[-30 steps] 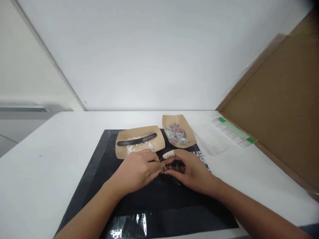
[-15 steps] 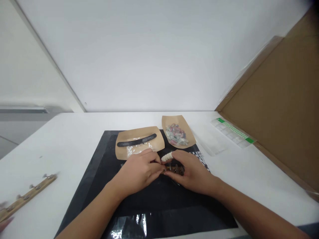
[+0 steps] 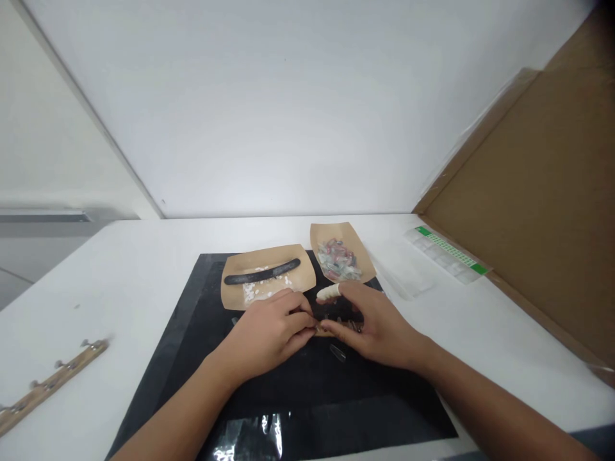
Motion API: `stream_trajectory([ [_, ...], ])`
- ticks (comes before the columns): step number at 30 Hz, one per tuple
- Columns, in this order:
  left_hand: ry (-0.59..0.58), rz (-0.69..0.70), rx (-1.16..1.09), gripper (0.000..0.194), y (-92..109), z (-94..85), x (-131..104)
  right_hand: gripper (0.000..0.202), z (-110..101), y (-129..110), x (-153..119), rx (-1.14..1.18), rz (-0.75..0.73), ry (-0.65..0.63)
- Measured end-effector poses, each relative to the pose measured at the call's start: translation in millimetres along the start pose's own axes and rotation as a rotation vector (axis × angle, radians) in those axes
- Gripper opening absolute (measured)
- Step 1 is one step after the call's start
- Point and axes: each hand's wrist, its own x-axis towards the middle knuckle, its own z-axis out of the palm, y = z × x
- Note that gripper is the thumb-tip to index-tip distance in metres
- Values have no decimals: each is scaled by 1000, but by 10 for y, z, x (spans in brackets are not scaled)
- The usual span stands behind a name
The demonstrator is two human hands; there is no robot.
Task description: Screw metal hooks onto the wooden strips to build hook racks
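Note:
Over the black mat, my left hand is closed on the left end of a small wooden strip that bears small clips or posts. My right hand is at the strip's right part, thumb and index finger apart, nothing visible between them. White wrapping covers its index fingertip. A small clear nail-shaped piece lies on the mat just below the strip. Behind my left hand, a brown paper tray holds a dark curved file and white bits.
A second brown tray holds red and clear pieces. To its right lie a clear case with green labels and a clear plastic sheet. Another wooden strip with metal posts is at the far left. A cardboard panel stands at the right.
My right thumb and index finger have spread apart. The clear piece below the strip is now in plain view. At the far left, the fingertip by the other strip is gone from view.

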Motion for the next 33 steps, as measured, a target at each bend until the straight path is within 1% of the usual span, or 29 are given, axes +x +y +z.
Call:
stream_trajectory([
  [3, 5, -15, -9, 14, 7, 11, 2, 18, -53, 102, 18, -62, 23, 90],
  [5, 9, -24, -11, 15, 7, 21, 1, 12, -85, 185, 32, -109, 65, 138],
  [7, 13, -31, -19, 16, 5, 30, 0, 14, -115, 257, 43, -148, 103, 179],
  [11, 33, -35, -37, 16, 3, 35, 6, 14, -176, 340, 62, -157, 135, 203],
  [17, 74, -56, -37, 13, -10, 53, -3, 22, -246, 368, 86, -90, 242, 244],
  [21, 113, -72, -15, 14, -26, 60, 3, 10, -270, 381, 96, -78, 251, 286],
  [22, 126, -71, -6, 13, -29, 57, 6, 10, -274, 388, 96, -89, 254, 304],
  [25, 155, -71, 29, 12, -34, 38, 13, 19, -282, 408, 89, -112, 259, 365],
  [28, 155, -73, 72, 11, -40, 11, 9, 28, -290, 419, 85, -16, 257, 404],
  [30, 138, -72, 97, 10, -43, -9, 3, 32, -309, 416, 90, 37, 276, 403],
  [33, 104, -74, 133, 9, -38, -41, -7, 34, -369, 391, 89, 6, 311, 355],
])
